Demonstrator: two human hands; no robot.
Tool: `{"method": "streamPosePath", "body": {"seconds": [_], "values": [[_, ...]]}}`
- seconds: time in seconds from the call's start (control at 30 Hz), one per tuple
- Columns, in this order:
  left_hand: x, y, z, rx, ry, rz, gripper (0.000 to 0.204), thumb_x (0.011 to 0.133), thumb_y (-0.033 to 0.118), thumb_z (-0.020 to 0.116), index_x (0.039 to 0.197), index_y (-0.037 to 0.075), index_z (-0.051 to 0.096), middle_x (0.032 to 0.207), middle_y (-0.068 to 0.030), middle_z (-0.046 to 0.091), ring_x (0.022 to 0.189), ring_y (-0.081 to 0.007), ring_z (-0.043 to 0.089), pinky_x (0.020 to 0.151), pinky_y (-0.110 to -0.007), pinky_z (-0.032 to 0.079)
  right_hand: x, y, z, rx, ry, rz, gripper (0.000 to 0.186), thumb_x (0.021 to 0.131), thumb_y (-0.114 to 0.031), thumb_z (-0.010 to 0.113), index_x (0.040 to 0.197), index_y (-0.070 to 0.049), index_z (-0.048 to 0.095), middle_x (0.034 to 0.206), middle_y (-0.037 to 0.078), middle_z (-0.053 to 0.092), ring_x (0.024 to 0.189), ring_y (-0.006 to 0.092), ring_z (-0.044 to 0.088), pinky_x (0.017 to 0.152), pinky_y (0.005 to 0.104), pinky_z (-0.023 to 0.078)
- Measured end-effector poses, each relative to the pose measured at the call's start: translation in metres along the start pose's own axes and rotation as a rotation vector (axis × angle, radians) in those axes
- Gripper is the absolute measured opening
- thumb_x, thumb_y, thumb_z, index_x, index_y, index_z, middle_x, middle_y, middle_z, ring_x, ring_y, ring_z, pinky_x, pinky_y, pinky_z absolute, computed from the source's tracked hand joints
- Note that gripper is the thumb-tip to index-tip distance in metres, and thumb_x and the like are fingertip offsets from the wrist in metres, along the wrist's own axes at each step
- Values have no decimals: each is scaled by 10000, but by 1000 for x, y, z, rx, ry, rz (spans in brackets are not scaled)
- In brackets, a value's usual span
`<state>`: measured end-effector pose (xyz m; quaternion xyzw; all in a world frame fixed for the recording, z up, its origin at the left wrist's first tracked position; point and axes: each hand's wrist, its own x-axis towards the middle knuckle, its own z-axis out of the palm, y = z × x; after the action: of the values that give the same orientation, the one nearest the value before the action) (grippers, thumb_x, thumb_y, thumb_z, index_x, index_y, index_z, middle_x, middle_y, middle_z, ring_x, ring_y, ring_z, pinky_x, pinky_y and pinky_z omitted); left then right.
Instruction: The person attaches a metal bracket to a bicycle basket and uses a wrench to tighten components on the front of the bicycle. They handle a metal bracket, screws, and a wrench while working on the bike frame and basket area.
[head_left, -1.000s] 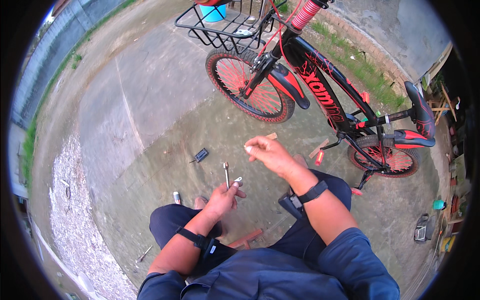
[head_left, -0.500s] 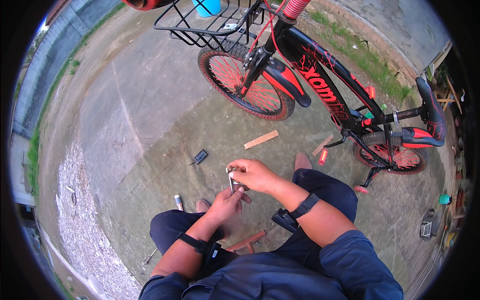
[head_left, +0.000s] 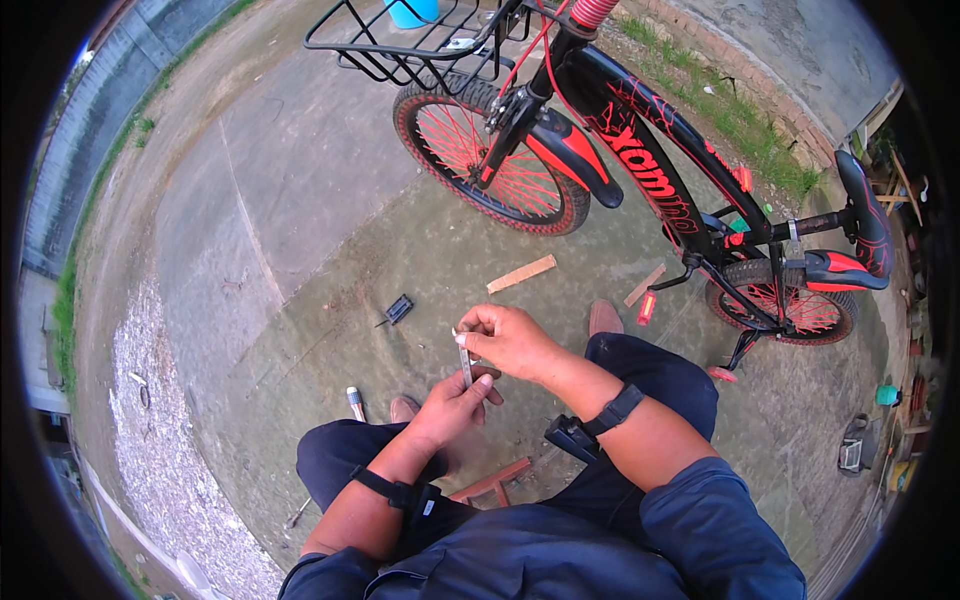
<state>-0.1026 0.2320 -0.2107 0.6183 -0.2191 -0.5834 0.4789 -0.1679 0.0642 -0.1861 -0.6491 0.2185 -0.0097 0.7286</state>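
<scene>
Out in front of my body, both hands are on a slim silver metal tool (head_left: pixel 465 367), whose exact kind is too small to make out. My left hand (head_left: pixel 452 408) grips its lower end between thumb and fingers. At the upper end, my right hand (head_left: pixel 505 343) pinches with thumb and forefinger, its other fingers curled. A small black blocky piece with a thin rod (head_left: pixel 398 309) lies on the concrete beyond my left hand. Farther away stands a black and red bicycle (head_left: pixel 640 160) with a wire front basket (head_left: pixel 410 50).
A wooden strip (head_left: pixel 521 273) and a shorter one (head_left: pixel 645 285) lie between me and the bicycle. Beside my left knee is a tool handle (head_left: pixel 356 403); another thin tool (head_left: pixel 297 513) lies lower left. Reddish wooden bars (head_left: pixel 495 482) show between my legs. A blue bucket (head_left: pixel 414 12) stands far off.
The silver tool has turned slightly, showing a broader flat face. Both hands keep their grip, with the right fingers shifted a little. The view has moved slightly.
</scene>
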Motion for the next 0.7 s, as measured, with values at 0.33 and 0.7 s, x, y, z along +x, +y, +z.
{"method": "streamPosePath", "body": {"seconds": [0.33, 0.7], "values": [[0, 0, 0, -7, 44, 11, 380, 1038, 308, 467, 1244, -1, 544, 920, -67, 666, 591, -85, 556, 531, -214, 441, 2, 0, -4, -64, 74, -64, 217, 913, -123, 613, 1082, 8, 647, 834, 22, 646, 732, 75, 590, 657, 251, 495], [2, -4, -1, -69, 45, 22, 339, 1035, 327, 475, 1150, 29, 589, 862, -18, 646, 581, -65, 534, 537, -203, 420, 0, -6, -8, -91, 45, -55, 292, 902, -160, 584, 1126, 6, 668, 808, 14, 631, 704, 74, 586, 641, 247, 492]]}}
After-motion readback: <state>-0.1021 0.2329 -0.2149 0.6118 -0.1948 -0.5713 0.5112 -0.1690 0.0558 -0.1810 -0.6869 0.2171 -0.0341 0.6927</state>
